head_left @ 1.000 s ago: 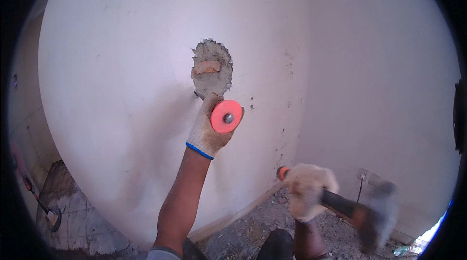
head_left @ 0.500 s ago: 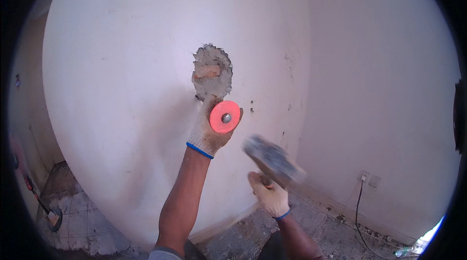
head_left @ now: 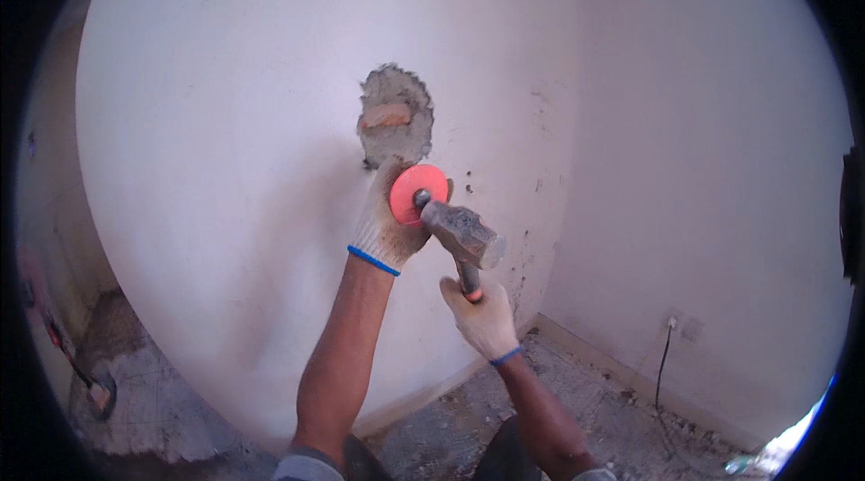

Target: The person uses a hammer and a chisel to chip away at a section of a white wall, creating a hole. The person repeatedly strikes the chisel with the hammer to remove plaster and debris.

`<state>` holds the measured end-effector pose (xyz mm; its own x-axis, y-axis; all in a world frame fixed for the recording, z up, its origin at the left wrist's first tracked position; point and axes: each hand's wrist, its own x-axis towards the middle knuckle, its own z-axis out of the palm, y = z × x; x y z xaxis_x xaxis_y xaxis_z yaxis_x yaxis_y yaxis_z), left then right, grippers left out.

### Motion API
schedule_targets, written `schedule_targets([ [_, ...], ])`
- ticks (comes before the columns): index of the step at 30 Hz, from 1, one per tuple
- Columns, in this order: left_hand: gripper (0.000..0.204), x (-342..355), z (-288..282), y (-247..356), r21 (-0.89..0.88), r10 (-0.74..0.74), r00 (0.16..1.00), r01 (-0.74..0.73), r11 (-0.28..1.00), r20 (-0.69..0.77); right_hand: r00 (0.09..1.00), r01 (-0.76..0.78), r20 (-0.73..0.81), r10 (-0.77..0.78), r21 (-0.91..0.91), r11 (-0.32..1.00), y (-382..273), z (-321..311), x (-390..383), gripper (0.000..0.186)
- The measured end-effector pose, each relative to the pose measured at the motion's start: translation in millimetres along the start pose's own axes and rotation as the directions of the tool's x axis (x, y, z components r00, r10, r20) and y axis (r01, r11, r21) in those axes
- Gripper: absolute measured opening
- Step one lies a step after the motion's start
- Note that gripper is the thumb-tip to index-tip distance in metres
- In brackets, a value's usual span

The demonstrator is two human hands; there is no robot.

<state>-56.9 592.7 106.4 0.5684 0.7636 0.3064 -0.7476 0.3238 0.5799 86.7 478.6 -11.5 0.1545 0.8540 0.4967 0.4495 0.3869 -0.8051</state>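
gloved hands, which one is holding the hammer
The right hand, lower in the view, grips the hammer by its handle. The left hand, higher against the wall, holds the chisel with the orange guard.

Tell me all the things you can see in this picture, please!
wall: one, white, fills most of the view, meets a second white wall at a corner on the right
hole in the wall: one, grey with a reddish brick patch, just above the left hand
chisel guard: one, round, pinkish-red, on the chisel in the left hand
hammer: one, grey metal head, dark handle with an orange band, head meeting the chisel's end
wall sockets: a pair, white, low on the right wall
cable: one, dark, hanging from the sockets
rubble: grey bits, on the floor by the skirting
long-handled tool: one, reddish, lower left
left hand: white glove, blue cuff, grips the chisel
right hand: white glove, blue cuff, grips the hammer handle
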Motion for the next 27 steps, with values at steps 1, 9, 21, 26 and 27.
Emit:
schedule_targets([
  [1,0.033,0,1,1,0.017,0.058,0.998,-0.058,0.998,-0.006,0.996,-0.048,-0.077,0.053,0.071,0.996,12,5,-8,0.024],
  [9,0.017,-6,4,-8,0.929,0.505,0.784,-0.348,-0.125,0.362,0.515,0.841,-0.663,-0.543,0.269,0.47,-35,-66,-39,0.024],
  [21,0.041,3,-18,-3,0.1,0.167,0.985,-0.171,0.98,0.046,0.985,-0.162,-0.054,0.161,-0.011,0.987,38,21,-14,0.032],
  [26,0.035,7,-24,-5,0.75,0.44,0.832,-0.521,0.407,0.338,0.952,0.006,-0.296,0.078,0.275,0.961,48,-10,-48,0.024],
  [27,0.036,6,-23,-4,0.844,0.46,0.781,-0.524,0.117,0.422,0.932,0.086,-0.362,0.016,0.265,0.961,35,-22,-50,0.026],
])
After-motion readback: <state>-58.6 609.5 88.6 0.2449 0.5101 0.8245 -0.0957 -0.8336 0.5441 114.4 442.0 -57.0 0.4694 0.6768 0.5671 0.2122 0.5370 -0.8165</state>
